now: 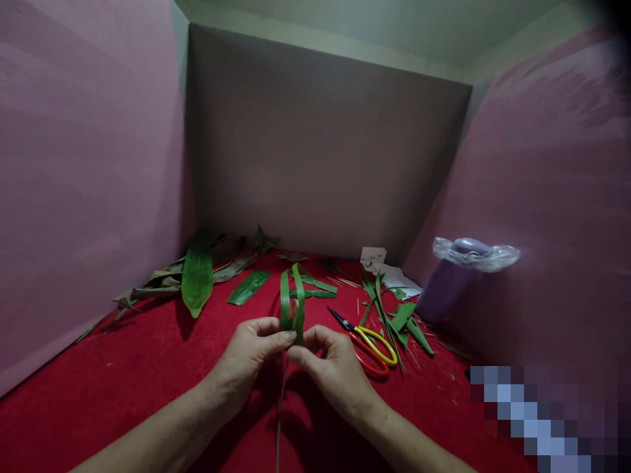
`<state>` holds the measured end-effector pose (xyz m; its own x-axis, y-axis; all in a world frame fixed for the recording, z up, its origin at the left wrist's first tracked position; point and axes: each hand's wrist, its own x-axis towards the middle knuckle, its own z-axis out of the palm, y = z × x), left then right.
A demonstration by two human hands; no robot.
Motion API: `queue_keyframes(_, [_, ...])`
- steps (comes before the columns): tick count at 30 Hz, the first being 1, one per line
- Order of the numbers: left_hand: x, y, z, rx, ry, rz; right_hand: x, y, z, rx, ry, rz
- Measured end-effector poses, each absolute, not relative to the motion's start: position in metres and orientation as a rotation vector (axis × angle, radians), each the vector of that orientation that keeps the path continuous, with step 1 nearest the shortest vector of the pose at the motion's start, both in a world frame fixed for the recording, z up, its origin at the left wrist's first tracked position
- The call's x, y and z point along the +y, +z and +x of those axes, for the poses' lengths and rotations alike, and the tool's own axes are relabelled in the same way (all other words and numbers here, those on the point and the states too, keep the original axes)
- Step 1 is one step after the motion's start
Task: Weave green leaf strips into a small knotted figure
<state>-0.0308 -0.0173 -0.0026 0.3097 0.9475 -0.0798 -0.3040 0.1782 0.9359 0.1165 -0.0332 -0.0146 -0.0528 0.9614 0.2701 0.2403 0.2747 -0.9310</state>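
Between my hands stand green leaf strips [298, 289], looped upright over a thin stem [279, 414] that hangs down toward me. My left hand [261, 345] pinches the base of the strips between thumb and fingers. From the other side my right hand [328, 361] closes its thumb and fingertips at the lower end of the strips. Exactly where the strips join the stem is hidden by my fingers. Just right of my right hand lie scissors [351, 328] with black blades and one red and one yellow handle loop.
A broad green leaf [197, 279] and dried leaves [160, 286] lie at the left. Cut leaf pieces [249, 288] rest on the red cloth [148, 387], with more scraps [404, 322] at the right. White papers [394, 279] and a purple bin [441, 289] with a plastic liner stand near the right wall.
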Motion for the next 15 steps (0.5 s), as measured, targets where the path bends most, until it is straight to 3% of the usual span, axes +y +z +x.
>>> queue_keyframes(2, [-0.016,-0.002,-0.032,0.868,1.035,1.027,-0.028,-0.009,0.124,-1.434,0.851,-1.157])
queue_keyframes(8, [-0.019,-0.002,-0.028,0.831,0.889,1.045,-0.016,-0.001,0.135,-1.231,1.293,-0.920])
queue_keyframes(15, [-0.019,-0.008,-0.028,0.858,0.863,1.041,-0.020,-0.003,0.134,-1.244,1.277,-0.853])
